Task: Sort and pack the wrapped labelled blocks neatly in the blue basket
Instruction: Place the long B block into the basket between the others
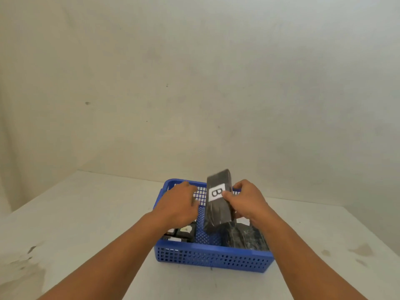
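- Right hand pinches block B, tilted above the basket middle.
- Left hand flat, fingers together, over the left blocks.
- I'd lower B into the bare middle lane, label up, flush beside the right blocks.

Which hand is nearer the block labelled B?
Right. The right hand grips the B block at its right edge; the left hand is apart, left of it, over the blue basket.

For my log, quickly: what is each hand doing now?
Left hand: over the blue basket, fingers curled, holding nothing visible.
Right hand: closed on the black wrapped block labelled B.
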The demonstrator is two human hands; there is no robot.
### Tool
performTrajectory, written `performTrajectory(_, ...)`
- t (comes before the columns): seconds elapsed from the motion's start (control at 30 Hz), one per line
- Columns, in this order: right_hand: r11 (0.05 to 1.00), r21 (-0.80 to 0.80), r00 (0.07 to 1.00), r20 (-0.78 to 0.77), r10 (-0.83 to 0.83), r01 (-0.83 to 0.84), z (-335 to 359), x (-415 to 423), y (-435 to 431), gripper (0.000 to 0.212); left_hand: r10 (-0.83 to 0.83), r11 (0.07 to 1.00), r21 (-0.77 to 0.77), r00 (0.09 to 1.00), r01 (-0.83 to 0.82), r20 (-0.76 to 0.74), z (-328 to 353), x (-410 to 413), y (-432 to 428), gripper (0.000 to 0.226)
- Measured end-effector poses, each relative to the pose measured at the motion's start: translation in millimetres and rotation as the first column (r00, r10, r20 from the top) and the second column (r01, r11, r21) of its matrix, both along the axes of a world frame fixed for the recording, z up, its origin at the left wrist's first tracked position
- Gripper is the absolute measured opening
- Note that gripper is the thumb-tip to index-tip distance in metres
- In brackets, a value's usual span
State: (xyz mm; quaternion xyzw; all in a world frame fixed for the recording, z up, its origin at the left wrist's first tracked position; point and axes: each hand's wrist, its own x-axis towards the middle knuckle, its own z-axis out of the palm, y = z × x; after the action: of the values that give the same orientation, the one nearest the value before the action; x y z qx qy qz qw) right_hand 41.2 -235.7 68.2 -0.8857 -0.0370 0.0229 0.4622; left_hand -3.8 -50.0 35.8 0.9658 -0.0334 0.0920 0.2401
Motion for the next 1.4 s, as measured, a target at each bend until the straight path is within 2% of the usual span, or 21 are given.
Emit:
performTrajectory(0.07,0.986,-0.165,1.0,0.005,0.028,-0.026,-4,-3,-3,0.021,-0.065,0.98,0.181,0.995,0.078,-0.079,-6,7,1,0.033)
performTrajectory(0.17,0.932,-0.357,0.997,-0.005,0.072,-0.069,-11,-9,0,0.027,-0.055,0.946,0.308,0.987,0.099,-0.15,-15,16,2,0.02)
performTrajectory(0.33,0.883,-0.462,0.995,-0.005,0.097,-0.089,-26,-7,9,0.036,-0.034,0.885,0.45,0.981,0.119,-0.191,-37,23,14,0.017)
performTrajectory(0.57,0.814,-0.566,0.99,-0.022,0.141,-0.129,-38,-4,27,0.042,0.005,0.805,0.59,0.992,0.069,-0.122,-48,25,13,0.019)
performTrajectory(0.73,0.763,-0.635,0.989,-0.011,0.149,-0.122,-47,-1,34,0.04,0.019,0.798,0.601,0.994,0.047,-0.104,-50,24,13,0.015)
performTrajectory(0.93,0.691,-0.707,0.985,-0.049,0.166,-0.152,-54,3,37,0.017,0.02,0.814,0.58,0.995,0.039,-0.094,-49,24,13,0.013)
performTrajectory(1.03,0.686,-0.715,0.987,-0.035,0.157,-0.135,-56,0,36,0.021,0.013,0.818,0.573,0.995,0.047,-0.1,-49,23,13,0.015)
performTrajectory(1.1,0.685,-0.717,0.985,-0.011,0.174,-0.129,-58,-2,36,0.015,0.014,0.822,0.567,0.994,0.052,-0.112,-48,22,13,0.016)
performTrajectory(1.2,0.733,-0.665,0.972,0.048,0.231,-0.141,-60,-6,35,0.005,0.014,0.826,0.561,0.994,0.047,-0.104,-46,20,12,0.019)
performTrajectory(1.3,0.765,-0.607,0.951,0.049,0.304,-0.213,-57,-10,29,0.03,0.015,0.87,0.492,1.0,-0.01,-0.006,-41,19,10,0.024)
performTrajectory(1.4,0.75,-0.593,0.923,0.03,0.385,-0.294,-49,-13,16,0.037,0.092,0.903,0.391,0.97,-0.177,0.226,-38,17,15,0.029)
